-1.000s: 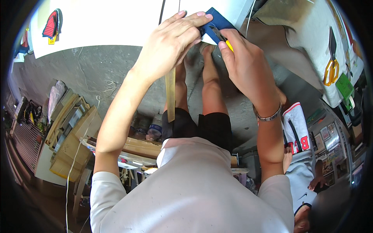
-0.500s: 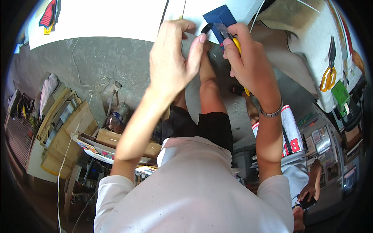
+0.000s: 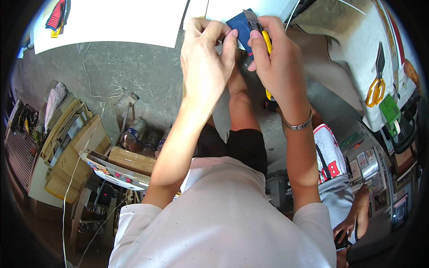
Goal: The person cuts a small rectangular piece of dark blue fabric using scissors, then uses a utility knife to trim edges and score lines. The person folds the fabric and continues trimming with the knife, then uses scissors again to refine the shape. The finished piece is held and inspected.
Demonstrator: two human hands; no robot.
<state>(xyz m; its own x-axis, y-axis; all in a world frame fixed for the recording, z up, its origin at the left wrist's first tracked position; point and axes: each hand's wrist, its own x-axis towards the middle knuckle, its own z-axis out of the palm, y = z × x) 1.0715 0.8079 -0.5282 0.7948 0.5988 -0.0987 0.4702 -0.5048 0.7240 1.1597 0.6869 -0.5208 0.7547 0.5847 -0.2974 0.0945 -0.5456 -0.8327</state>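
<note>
A yellow-and-black utility knife [image 3: 267, 42] is gripped in my right hand [image 3: 282, 67], its wide metal blade pointing up and away from me. Behind the blade is a dark blue, flat-sided piece [image 3: 240, 30], perhaps a small box; my right fingers partly cover it, and I cannot tell whether they hold it too. Just left of the blue piece, the thumb and forefinger of my left hand [image 3: 208, 58] are pinched together. What sits between those fingertips is hidden.
White sheets [image 3: 111, 22] lie along the far side, with a red-striped item [image 3: 56, 17] on them. Orange-handled scissors [image 3: 376, 87] and a green tool [image 3: 390, 108] lie on the right-hand surface. Cardboard [image 3: 78, 156] leans at left. Another person [image 3: 342, 192] sits at lower right, holding a dark object.
My left thumb and forefinger have closed from apart into a pinch. The knife has risen slightly away from me, its blade now upright across the blue piece, which has shifted left.
</note>
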